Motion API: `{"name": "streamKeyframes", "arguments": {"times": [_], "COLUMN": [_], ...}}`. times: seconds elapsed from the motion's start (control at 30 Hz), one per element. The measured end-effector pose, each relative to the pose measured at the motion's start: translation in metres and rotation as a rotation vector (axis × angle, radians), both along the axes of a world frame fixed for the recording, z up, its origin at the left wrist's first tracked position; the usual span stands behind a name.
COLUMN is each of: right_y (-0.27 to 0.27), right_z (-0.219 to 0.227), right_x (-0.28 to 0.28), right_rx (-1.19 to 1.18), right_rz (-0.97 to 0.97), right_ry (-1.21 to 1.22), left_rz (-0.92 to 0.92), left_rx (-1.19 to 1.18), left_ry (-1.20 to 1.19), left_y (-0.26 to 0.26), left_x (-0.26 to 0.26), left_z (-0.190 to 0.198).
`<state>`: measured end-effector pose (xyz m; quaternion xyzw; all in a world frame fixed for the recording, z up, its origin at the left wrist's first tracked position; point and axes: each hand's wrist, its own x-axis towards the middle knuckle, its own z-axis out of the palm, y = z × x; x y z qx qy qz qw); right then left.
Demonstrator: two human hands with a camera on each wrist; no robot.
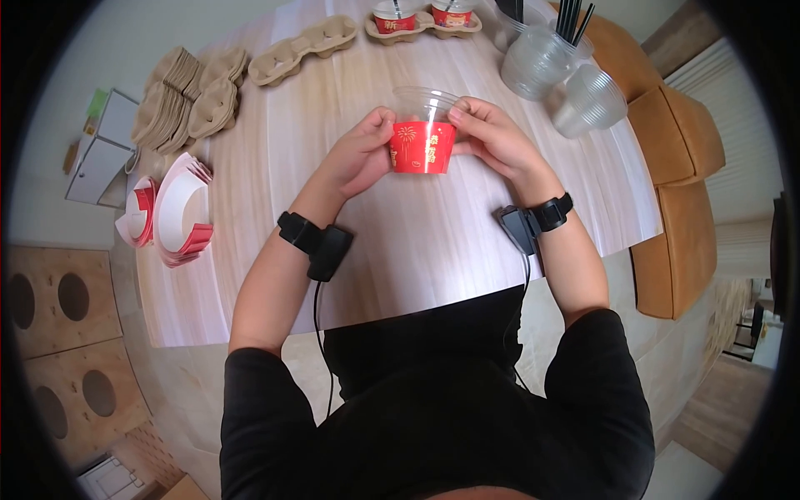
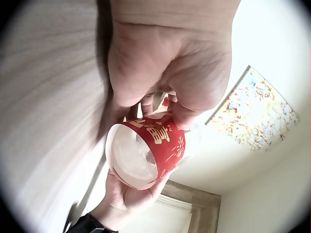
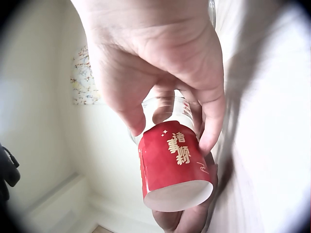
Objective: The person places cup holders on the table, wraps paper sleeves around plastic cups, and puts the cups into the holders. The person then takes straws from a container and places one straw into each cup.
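Note:
A clear plastic cup [image 1: 427, 102] stands upright between both hands above the table, with a red printed paper sleeve [image 1: 422, 148] around its lower part. The left hand [image 1: 363, 153] grips the sleeve's left side, thumb near its top edge. The right hand [image 1: 497, 140] holds the cup from the right, thumb on the clear wall above the sleeve. In the left wrist view the sleeve [image 2: 163, 141] shows gold characters and a pale open underside. In the right wrist view the sleeve [image 3: 175, 158] covers the cup below the fingers.
Stacked cardboard cup carriers [image 1: 171, 100] lie at the back left, another carrier [image 1: 304, 50] beside them. Two sleeved cups [image 1: 393, 18] sit in a carrier [image 1: 425, 33] at the back. Loose sleeves [image 1: 183, 208] lie at the left edge. Clear cups [image 1: 537, 62] stand back right.

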<state>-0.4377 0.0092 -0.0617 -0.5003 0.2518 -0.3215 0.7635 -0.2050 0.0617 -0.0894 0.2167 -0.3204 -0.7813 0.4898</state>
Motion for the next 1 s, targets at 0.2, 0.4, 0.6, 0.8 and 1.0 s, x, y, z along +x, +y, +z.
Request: {"name": "streamKeyframes", "arguments": {"times": [0.2, 0.4, 0.6, 0.8, 1.0], "right_y": [0.002, 0.002, 0.003, 0.002, 0.002], "right_z": [0.003, 0.001, 0.003, -0.001, 0.001], "right_x": [0.003, 0.005, 0.006, 0.008, 0.005], "right_rx": [0.018, -0.012, -0.122, -0.204, -0.097], "right_rz": [0.014, -0.009, -0.080, -0.131, -0.100], "right_ry": [-0.067, 0.033, 0.216, 0.246, 0.144], "left_rz": [-0.027, 0.190, 0.486, 0.392, 0.321], "left_rx": [-0.032, -0.067, -0.611, -0.505, -0.310], "left_ry": [0.077, -0.260, -0.770, -0.754, -0.375], "left_y": [-0.001, -0.003, 0.005, 0.000, 0.003], "left_x": [0.001, -0.004, -0.015, -0.010, -0.011], "left_z": [0.000, -0.005, 0.005, -0.001, 0.001]}}
